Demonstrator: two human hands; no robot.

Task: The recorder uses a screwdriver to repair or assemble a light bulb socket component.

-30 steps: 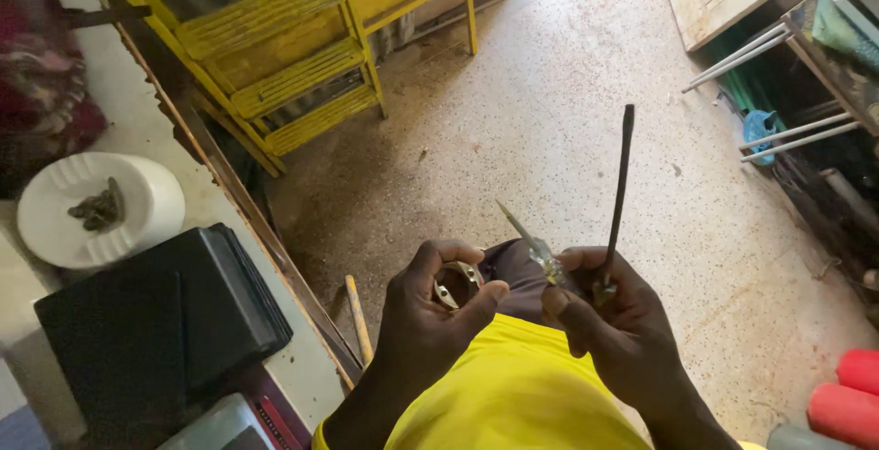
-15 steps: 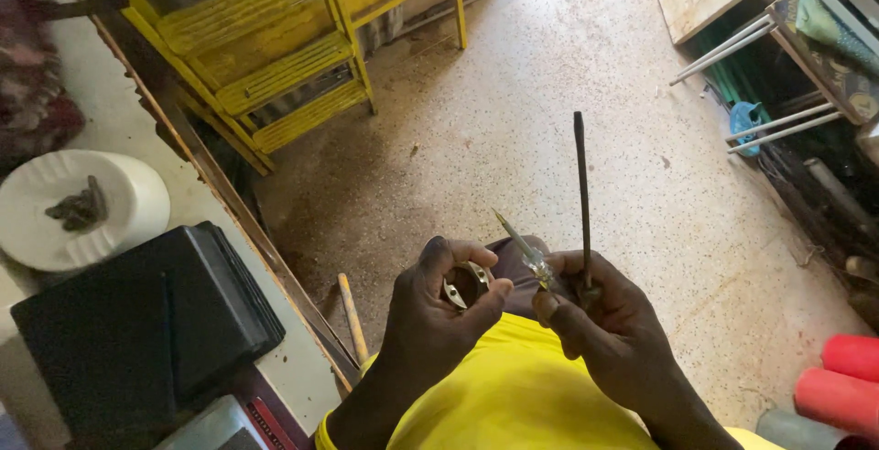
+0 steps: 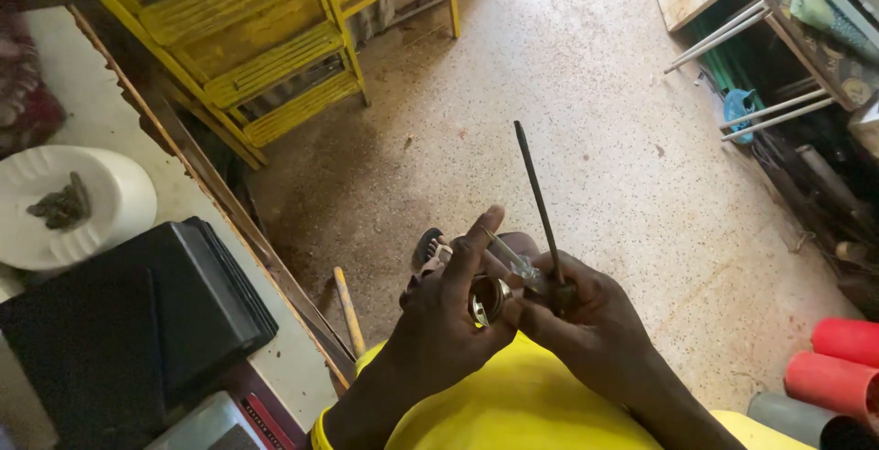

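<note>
Screwdriver point(image 3: 538, 203) stood low in the middle of the frame, its thin dark shaft rising almost upright with a slight lean to the upper left, tip uppermost. The right hand point(image 3: 586, 317) was closed around its handle; the left hand point(image 3: 453, 308) was curled around a small round metal part point(image 3: 488, 299). The tool looked stiff, light and narrow, best gripped at the thicker handle. A black case point(image 3: 128, 322) lay on the table point(image 3: 275, 377) at lower left.
</note>
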